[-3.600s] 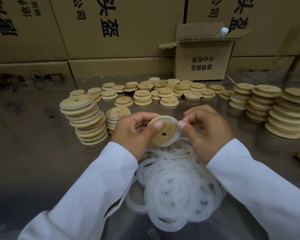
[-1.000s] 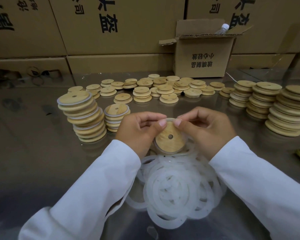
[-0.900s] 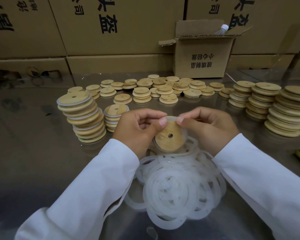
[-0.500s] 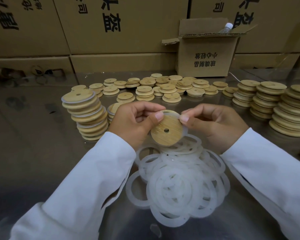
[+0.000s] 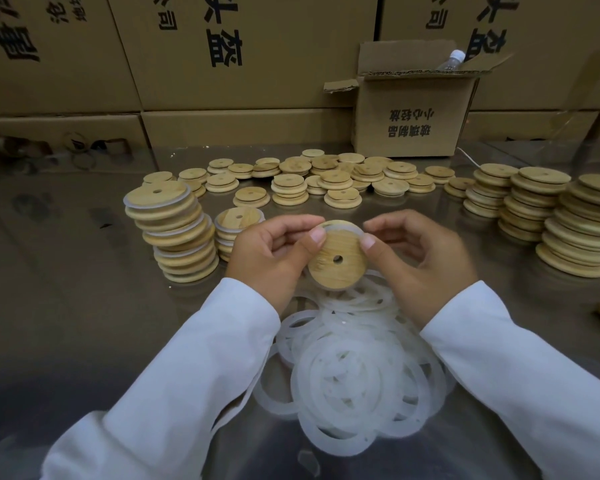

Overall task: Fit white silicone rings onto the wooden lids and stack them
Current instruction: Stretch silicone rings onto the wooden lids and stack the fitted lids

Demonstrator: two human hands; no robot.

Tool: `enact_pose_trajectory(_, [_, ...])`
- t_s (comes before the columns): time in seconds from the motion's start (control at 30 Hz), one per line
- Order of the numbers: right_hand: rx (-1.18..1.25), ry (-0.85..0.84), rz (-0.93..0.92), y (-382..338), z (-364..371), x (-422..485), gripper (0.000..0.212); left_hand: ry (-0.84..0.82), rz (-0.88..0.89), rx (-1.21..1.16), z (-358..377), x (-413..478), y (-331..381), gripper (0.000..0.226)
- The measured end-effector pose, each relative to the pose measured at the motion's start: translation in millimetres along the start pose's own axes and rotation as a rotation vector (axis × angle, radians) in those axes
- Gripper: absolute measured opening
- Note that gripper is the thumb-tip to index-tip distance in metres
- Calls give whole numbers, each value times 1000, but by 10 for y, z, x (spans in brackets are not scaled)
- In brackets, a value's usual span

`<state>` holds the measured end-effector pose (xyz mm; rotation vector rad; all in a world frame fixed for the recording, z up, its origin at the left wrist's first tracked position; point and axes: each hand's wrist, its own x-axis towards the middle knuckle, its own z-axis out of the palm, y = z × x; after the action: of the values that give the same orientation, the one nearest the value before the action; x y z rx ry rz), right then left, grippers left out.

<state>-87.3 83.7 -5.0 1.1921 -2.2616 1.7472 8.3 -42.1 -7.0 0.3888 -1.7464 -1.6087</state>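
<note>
Against the frame of a second ago, the two thumbs, which then nearly met at the top of the wooden lid (image 5: 338, 259), are spread apart along its upper edge, and the lid is held a little higher above the pile of loose rings (image 5: 357, 368). The silicone ring (image 5: 343, 223), which hung slack off one side of the lid some seconds earlier, now shows only as a thin pale band close round the upper rim. The left hand (image 5: 274, 254) pinches the lid at its upper left, thumb on the face and fingers (image 5: 284, 225) curled behind. The right hand (image 5: 420, 261) pinches it at the upper right in the same way, so both are clamped on the lid, which tilts with its holed face toward the camera. Both arms wear white sleeves (image 5: 187, 368). The lid is in the air, just above the far edge of the ring pile, which lies on the shiny metal bench (image 5: 66, 289). To the left stand a tall stack of ringed lids (image 5: 172, 230) and, just beside it, a shorter one (image 5: 236, 223) partly hidden by the left hand. Bare lids (image 5: 326, 178) lie in low heaps farther back, and taller bare stacks (image 5: 568, 223) stand at the right. An open small box (image 5: 409, 116) holding a plastic bottle (image 5: 452, 60) sits at the back, before a wall of printed cartons (image 5: 222, 46).
</note>
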Motion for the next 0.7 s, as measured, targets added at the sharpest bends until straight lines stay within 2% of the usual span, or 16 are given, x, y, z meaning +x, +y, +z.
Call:
enact_pose_trajectory(0.27, [-57,74,-62,36,32,-17,13,0,-23,-30,34,-21,-9,15])
enact_pose_trajectory(0.43, [-127,20,-160,31,18,-17,27,-8,0,-29,18,-2,-30,16])
enact_pose_trajectory(0.53, [-206,27,-241,40,19,-16,24,0,35,3,17,0,-32,17])
enact_pose_trajectory(0.7, [-164,19,-247,32,29,-24,22,20,76,55,30,-13,-27,18])
